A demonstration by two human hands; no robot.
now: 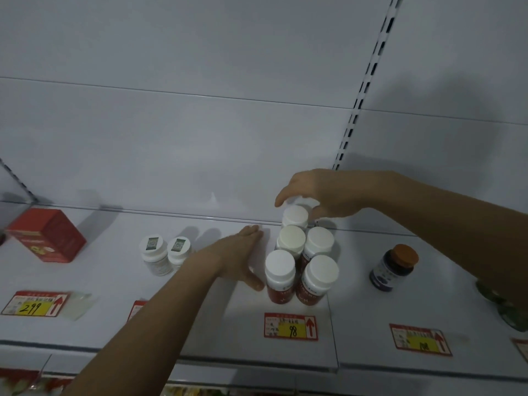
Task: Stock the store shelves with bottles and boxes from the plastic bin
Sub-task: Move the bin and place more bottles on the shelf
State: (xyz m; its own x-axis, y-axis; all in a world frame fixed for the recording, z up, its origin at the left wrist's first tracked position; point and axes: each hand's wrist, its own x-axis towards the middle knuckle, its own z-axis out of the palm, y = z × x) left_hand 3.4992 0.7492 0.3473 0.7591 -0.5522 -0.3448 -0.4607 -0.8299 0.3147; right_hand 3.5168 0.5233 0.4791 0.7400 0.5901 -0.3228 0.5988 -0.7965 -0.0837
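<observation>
Head view, looking down on a white metal shelf (217, 318), smooth painted surface, with a slotted upright (368, 81) running up the back panel at upper right of frame.

Centre-right: a cluster of five red bottles (303, 264) with round white screw caps, smooth plastic, packed touching in a rough 1-2-2 layout from back to front. Right hand (320, 195) is over the rearmost bottle (295, 217), fingers and thumb curled down around its cap from above. Whether the pads actually press the cap, can't tell; reads as a grip on it.

Left hand (243, 258) lies flat just left of the cluster, fingers straight and together, thumb splayed toward the front-left bottle (280, 277), near it or barely touching. It holds nothing.

Left of centre: two small white bottles (165, 254) side by side, each with a square printed sticker on its cap. Far left: a red cardboard box (47, 235), matte, standing skewed to the shelf edge. Right of the cluster, well apart: a dark bottle (394, 267) with a brown cap, cylindrical and glossy.

Front of the shelf carries red-and-yellow price tags: "299" (35, 304) at lower left, "98" (291, 327) below the red cluster, another (420, 340) at lower right, its number illegible.

The plastic bin is out of frame.
</observation>
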